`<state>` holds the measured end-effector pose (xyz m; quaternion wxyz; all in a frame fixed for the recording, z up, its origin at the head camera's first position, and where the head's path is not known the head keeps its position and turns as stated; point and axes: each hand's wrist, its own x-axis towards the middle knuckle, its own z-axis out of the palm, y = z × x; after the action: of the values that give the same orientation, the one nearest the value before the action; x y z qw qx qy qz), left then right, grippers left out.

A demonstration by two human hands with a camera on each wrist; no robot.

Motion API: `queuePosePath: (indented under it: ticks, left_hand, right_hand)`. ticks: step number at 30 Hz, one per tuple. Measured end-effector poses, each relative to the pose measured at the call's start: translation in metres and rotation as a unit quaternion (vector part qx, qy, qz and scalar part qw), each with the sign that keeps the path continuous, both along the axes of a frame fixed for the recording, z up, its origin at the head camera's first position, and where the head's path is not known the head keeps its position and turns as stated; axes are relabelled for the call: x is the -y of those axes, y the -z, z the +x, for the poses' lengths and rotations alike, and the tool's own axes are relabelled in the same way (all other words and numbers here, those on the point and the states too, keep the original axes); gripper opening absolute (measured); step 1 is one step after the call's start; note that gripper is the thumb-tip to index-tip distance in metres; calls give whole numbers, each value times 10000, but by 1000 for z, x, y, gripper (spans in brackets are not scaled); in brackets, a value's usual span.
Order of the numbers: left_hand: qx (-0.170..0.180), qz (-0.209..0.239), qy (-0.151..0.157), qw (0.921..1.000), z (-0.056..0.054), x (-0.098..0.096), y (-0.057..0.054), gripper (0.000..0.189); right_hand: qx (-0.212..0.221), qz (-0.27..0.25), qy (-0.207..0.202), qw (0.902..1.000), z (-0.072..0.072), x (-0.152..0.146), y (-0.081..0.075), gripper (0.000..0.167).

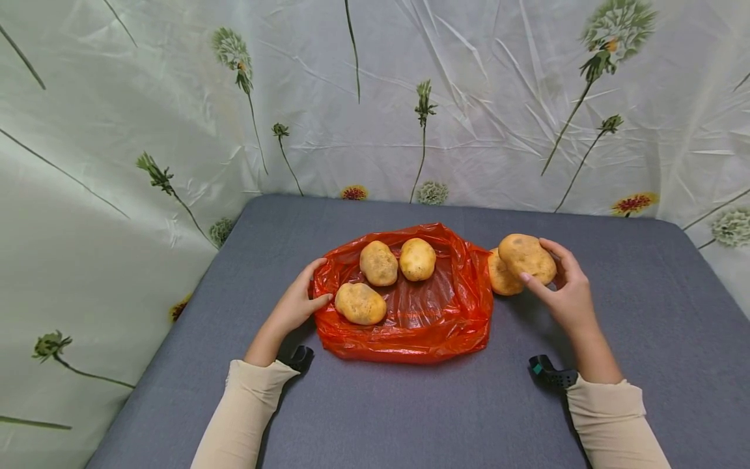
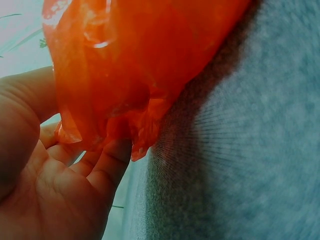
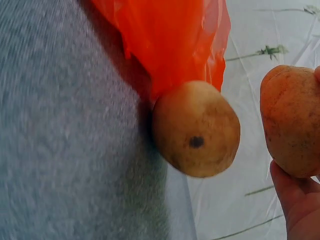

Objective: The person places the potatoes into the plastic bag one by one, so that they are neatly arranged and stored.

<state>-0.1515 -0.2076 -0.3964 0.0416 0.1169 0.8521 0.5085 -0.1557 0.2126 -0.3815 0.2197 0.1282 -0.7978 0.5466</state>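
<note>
A red plastic bag [image 1: 404, 344] lies with its mouth spread upward on the grey surface. Inside it are three potatoes: one at the front left [image 1: 360, 304], one behind it [image 1: 378, 264] and a paler one [image 1: 417, 259] beside that. My left hand [image 1: 295, 303] holds the bag's left edge, thumb and fingers on either side of the film in the left wrist view. Right of the bag, my right hand [image 1: 565, 290] grips a potato [image 1: 527, 258] in the air. Partly hidden behind that, another potato [image 3: 197, 130] with a dark spot rests against the bag's right side.
A grey cloth-covered table [image 1: 422, 417] lies under everything. Pale sheeting [image 1: 363, 130] printed with flowers hangs along its back and left. Black wrist mounts [image 1: 301, 358] are on both forearms, close to the tabletop.
</note>
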Motion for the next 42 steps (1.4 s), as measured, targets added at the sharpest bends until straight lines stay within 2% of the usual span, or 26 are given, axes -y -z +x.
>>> queuePosePath:
  ticks: [7, 13, 21, 34, 42]
  left_hand:
    - [10, 38, 11, 10000, 1, 0, -1, 68]
    - [26, 26, 10, 10000, 0, 0, -1, 68]
    - [5, 44, 21, 10000, 1, 0, -1, 68]
    - [7, 72, 15, 10000, 0, 0, 0, 68]
    - [-83, 44, -23, 10000, 0, -1, 1, 68]
  right_hand:
    - [-147, 339, -190, 9991, 1, 8, -7, 63]
    - [-344, 398, -459, 9976, 1, 16, -11, 64]
    - [-206, 657, -575, 9960, 3, 30, -17, 65]
    - [-279, 716, -1189, 9899, 0, 63, -14, 64]
    - [-166, 903, -1360, 9864, 1, 81, -12, 62]
